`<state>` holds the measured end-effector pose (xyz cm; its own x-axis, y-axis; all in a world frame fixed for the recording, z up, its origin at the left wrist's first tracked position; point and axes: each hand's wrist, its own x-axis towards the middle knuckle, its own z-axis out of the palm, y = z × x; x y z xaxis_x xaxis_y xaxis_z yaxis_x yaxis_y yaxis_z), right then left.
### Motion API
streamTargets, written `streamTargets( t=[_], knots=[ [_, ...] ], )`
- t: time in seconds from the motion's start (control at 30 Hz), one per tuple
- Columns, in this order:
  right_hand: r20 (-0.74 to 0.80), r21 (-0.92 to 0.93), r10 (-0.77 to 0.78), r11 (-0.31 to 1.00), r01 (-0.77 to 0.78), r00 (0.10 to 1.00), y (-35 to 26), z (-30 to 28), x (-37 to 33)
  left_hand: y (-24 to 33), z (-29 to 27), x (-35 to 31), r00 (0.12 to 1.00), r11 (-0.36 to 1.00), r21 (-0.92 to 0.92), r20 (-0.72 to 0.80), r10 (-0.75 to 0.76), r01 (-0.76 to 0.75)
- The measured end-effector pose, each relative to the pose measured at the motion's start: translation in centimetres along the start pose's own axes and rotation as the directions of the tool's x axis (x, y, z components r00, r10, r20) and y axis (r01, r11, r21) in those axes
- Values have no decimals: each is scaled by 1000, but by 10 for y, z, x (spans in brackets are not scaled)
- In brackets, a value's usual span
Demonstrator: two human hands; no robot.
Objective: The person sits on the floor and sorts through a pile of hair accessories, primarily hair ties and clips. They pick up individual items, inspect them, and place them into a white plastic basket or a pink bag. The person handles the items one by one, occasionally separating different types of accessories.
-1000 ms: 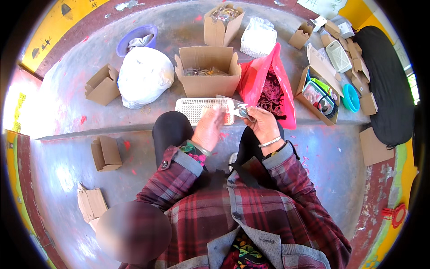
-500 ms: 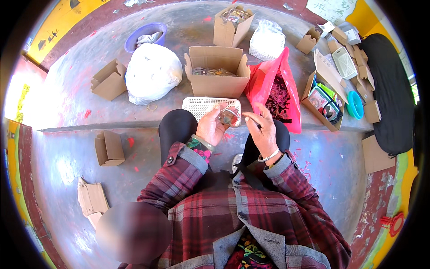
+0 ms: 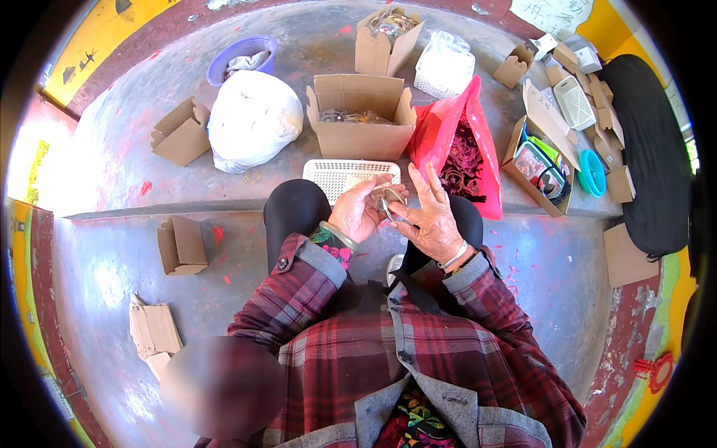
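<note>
A few characters, too small to read surely, mark the pale wall panel beyond the long black bundle, leftward.

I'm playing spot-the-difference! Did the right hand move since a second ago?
Yes. Judged against the white basket, the right hand has moved lower in the picture, nearer the person's body.

Fingers at clear packet, white basket beyond

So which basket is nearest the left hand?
The low white basket just beyond the left hand, in front of the big open box. The plastic-topped basket and the pale basket at right lie farther off.
</note>
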<state>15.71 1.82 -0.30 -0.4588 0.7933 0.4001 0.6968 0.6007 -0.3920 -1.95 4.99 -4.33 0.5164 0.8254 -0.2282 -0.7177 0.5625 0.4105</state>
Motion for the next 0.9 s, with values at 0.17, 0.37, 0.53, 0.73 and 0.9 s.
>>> streamTargets(
  t=[0.17, 0.37, 0.53, 0.73, 0.9],
  knots=[
    [54, -41, -58, 997, 60, 997, -5, -4, 1, -1, 2, 1, 995, 997, -62, -83, 49, -54],
    [75, -52, -85, 995, 90, 994, -7, -1, -1, 4, 9, -1, 987, 988, -79, -104, 124, -132],
    [81, -32, -115, 992, 118, 990, -6, 6, -2, 6, 7, -4, 990, 996, -59, -123, 65, -73],
    [108, -110, -108, 987, 120, 988, -11, 5, 0, 5, 8, -5, 996, 997, -60, -81, 38, -43],
    [118, -280, -92, 952, 122, 989, -17, 6, 1, 6, 16, -8, 997, 997, -63, -72, 38, -42]
  ],
)
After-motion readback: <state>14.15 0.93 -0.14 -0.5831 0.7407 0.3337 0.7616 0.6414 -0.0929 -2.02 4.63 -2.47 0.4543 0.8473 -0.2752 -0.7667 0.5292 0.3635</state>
